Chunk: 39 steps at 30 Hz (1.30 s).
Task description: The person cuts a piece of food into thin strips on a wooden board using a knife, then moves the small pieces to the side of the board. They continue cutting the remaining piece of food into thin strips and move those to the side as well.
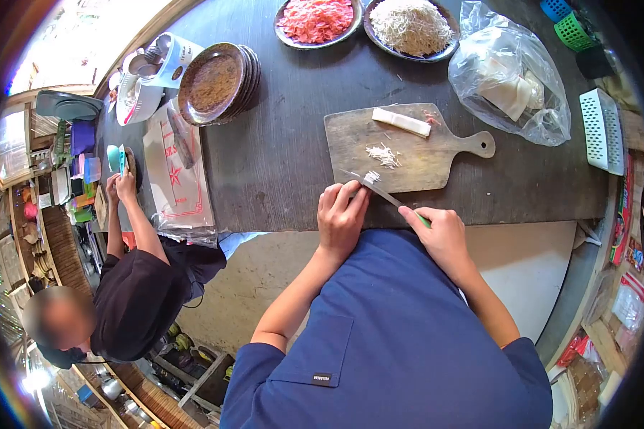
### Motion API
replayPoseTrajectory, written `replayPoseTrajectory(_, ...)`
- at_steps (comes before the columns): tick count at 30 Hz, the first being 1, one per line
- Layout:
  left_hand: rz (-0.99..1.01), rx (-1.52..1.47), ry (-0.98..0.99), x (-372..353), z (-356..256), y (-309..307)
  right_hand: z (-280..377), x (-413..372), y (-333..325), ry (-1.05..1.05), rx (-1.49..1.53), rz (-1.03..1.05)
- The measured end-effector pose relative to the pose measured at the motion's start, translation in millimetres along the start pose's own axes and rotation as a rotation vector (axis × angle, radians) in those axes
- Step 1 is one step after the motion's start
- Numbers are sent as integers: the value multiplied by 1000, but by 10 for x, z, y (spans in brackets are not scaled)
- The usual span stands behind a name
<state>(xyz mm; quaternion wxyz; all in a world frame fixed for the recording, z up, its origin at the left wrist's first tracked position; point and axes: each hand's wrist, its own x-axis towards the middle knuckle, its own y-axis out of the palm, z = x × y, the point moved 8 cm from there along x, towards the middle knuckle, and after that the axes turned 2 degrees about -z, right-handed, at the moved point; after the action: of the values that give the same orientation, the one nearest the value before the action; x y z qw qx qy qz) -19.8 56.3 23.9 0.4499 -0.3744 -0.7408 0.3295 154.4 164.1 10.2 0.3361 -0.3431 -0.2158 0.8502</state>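
Observation:
My right hand (pixel 442 236) is wrapped around the green handle of a knife (pixel 383 191). Its blade slants up and left across the near edge of a wooden cutting board (pixel 340 136). Close to the blade tip, my left hand (pixel 342 218) has its fingers curled at the board's near-left corner; what they hold is hidden. A few thin white shreds (pixel 371 176) lie beside those fingertips. Farther up the board are a small heap of white shreds (pixel 385 156), a pale white block (pixel 401 121) and some pink bits (pixel 430 117).
At the table's far side stand a plate of pink shreds (pixel 316 20) and a plate of white shreds (pixel 410 27). A clear plastic bag (pixel 509 79) with white pieces is on the right. Stacked brown plates (pixel 211 82) stand left, near a co-worker (pixel 147 286).

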Motion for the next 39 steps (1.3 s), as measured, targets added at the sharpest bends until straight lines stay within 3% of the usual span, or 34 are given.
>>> replayPoseTrajectory(8, 9, 49, -14, 7, -31, -25, 89, 173, 115, -98, 107, -99)
replayPoseTrajectory(14, 17, 45, -15, 19, -48, -34, -36, -12, 4, 16, 16, -9)
replayPoseTrajectory(20, -3, 81, -15, 27, -59, -56, 75, 169, 152, -74, 109, -56)
replayPoseTrajectory(26, -2, 88, -12, 32, -55, -69, -37, 21, 46, 32, -33, 37)
replayPoseTrajectory(32, -12, 92, -21, 29, -53, -80, 72, 194, 183, -102, 85, -72)
replayPoseTrajectory(39, -10, 81, -11, 28, -58, -71, -33, 46, 65, -10, 4, 2)
